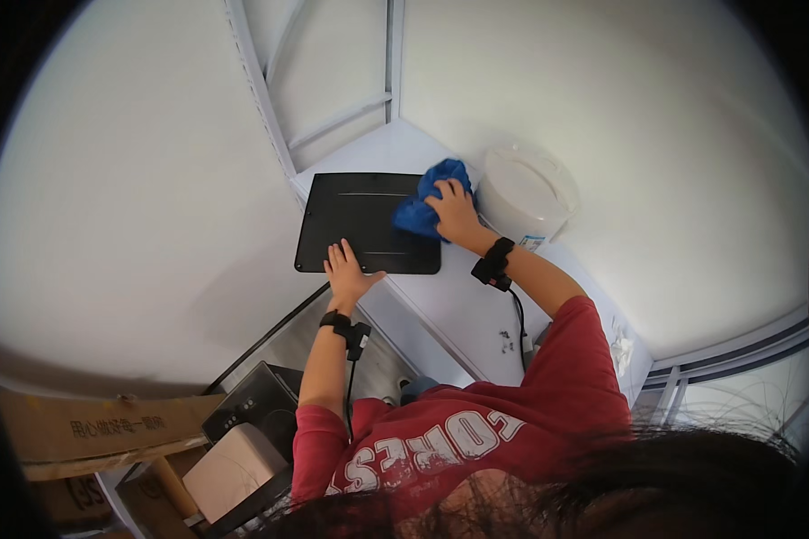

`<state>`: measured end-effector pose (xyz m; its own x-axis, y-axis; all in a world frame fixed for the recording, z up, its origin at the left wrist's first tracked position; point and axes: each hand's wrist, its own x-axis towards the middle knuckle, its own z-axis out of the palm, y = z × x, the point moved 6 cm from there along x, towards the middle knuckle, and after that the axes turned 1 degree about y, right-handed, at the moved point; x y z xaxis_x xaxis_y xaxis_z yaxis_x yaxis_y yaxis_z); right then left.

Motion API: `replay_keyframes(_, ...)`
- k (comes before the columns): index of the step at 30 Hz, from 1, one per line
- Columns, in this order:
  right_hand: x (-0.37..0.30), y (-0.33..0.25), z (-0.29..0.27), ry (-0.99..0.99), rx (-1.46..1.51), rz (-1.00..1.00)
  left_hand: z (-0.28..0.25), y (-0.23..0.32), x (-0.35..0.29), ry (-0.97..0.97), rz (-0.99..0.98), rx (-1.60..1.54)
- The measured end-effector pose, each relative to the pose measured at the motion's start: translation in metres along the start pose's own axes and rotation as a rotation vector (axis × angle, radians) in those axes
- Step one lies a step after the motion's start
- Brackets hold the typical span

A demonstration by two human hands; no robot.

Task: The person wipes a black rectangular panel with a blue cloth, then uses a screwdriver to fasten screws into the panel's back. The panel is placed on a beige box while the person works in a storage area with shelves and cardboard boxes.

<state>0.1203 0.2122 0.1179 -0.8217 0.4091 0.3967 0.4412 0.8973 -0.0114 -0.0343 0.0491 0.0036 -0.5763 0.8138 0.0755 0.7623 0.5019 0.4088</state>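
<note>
A flat black panel (pixel 360 211) with rounded corners lies on the white shelf. My left hand (pixel 348 272) rests flat on its near edge, fingers spread and holding nothing. On the panel's right side, my right hand (pixel 455 212) is closed on a bunched blue cloth (pixel 418 216), which touches the panel's surface. Part of the cloth is hidden under my fingers. A round white lidded tub (pixel 523 193) stands just right of the cloth.
Small dark pieces (pixel 506 341) lie on the white shelf (pixel 454 314), with a crumpled white item (pixel 622 352) farther right. Metal frame posts (pixel 261 90) rise behind. At lower left are a cardboard box (pixel 108 431), a black appliance (pixel 256 400) and a pale box (pixel 238 472).
</note>
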Motion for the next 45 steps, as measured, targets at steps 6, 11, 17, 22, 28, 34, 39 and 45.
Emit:
replay_keyframes(6,-0.017,-0.013,-0.044,0.183,0.132,-0.070,0.043,0.054,-0.016,0.115,0.257,-0.169)
replay_keyframes(11,-0.027,-0.063,0.064,-0.266,0.138,-0.140,0.050,0.033,-0.001,0.014,0.196,0.093)
replay_keyframes(17,0.017,-0.015,0.099,-0.126,0.025,0.058,0.038,0.039,0.018,0.014,0.140,0.094)
replay_keyframes(22,-0.011,-0.057,0.095,-0.328,0.091,-0.126,0.038,0.037,0.017,0.010,0.127,0.099)
replay_keyframes(28,0.019,-0.024,0.108,-0.291,0.156,-0.031,0.034,0.039,0.017,0.036,0.133,0.064)
replay_keyframes(34,0.082,0.003,0.125,-0.176,0.140,0.161,0.029,0.037,0.021,0.029,0.111,0.027)
replay_keyframes(39,0.114,0.034,0.131,-0.287,0.209,0.394,0.033,0.040,0.018,0.024,0.105,0.032)
replay_keyframes(45,0.075,-0.013,0.120,-0.473,0.129,0.252,0.040,0.031,0.015,0.057,0.096,0.095)
